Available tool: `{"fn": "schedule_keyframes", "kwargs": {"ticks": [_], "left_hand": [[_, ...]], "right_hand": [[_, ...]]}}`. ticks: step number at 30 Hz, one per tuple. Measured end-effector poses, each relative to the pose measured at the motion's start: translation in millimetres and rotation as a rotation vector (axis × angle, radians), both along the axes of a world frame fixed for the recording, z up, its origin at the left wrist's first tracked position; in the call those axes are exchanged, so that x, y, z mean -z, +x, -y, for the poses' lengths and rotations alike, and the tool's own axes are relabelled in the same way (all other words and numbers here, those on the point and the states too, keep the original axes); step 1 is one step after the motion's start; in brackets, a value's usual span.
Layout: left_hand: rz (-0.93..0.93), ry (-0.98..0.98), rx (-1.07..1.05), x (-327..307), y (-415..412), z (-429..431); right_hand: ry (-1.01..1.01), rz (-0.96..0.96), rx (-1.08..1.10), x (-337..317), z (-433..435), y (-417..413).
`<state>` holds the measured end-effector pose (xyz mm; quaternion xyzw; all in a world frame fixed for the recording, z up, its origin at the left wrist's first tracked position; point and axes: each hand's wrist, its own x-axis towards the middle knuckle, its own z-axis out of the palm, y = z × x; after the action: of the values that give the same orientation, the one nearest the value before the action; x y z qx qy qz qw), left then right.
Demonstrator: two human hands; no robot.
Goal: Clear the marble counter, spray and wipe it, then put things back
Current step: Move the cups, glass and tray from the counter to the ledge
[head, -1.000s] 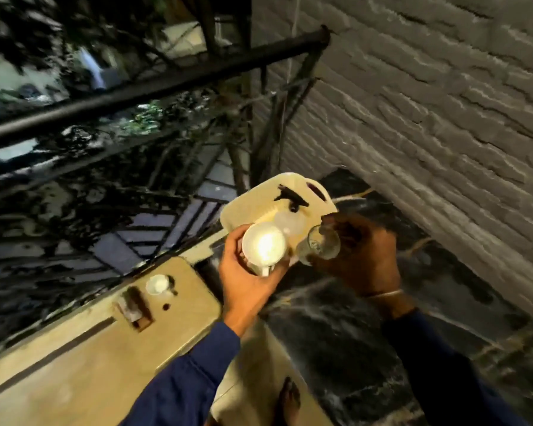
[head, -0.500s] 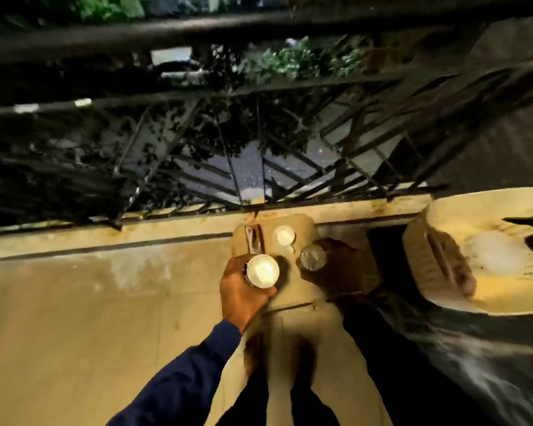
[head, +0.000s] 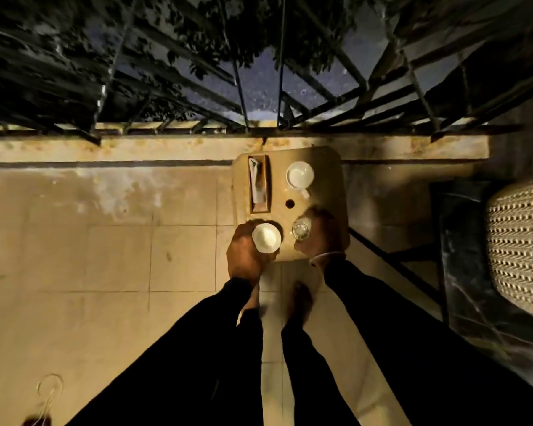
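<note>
Marble counter (head: 463, 265) at right, left hand (head: 246, 257) grasping cup (head: 266, 238), right hand (head: 322, 238) grasping glass (head: 301, 229), over stool (head: 326, 162) edge

Held cup (head: 266, 237) and glass (head: 301, 229), small stool (head: 328, 161)

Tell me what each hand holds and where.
Left hand grips the round white cup by its side; right hand grips the clear drinking glass by its side.

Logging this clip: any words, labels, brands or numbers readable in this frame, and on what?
No readable text.
The held cup, the standing cup, the glass and the woven basket show no print.
The packet in the wooden holder is too blurred to tell.
</note>
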<state>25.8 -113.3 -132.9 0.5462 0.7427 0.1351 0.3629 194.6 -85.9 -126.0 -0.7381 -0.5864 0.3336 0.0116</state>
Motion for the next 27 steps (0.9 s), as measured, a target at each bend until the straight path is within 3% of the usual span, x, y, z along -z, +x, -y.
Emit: {"fn": "schedule_keyframes", "kwargs": {"ticks": [17,27], "left_hand": [[-0.072,0.031,0.048,21,7,-9],[-0.116,0.031,0.147,11,5,-14]], "right_hand": [[0.032,0.046,0.02,31,-9,-12],[0.074,0.064,0.026,17,-2,-8]]}}
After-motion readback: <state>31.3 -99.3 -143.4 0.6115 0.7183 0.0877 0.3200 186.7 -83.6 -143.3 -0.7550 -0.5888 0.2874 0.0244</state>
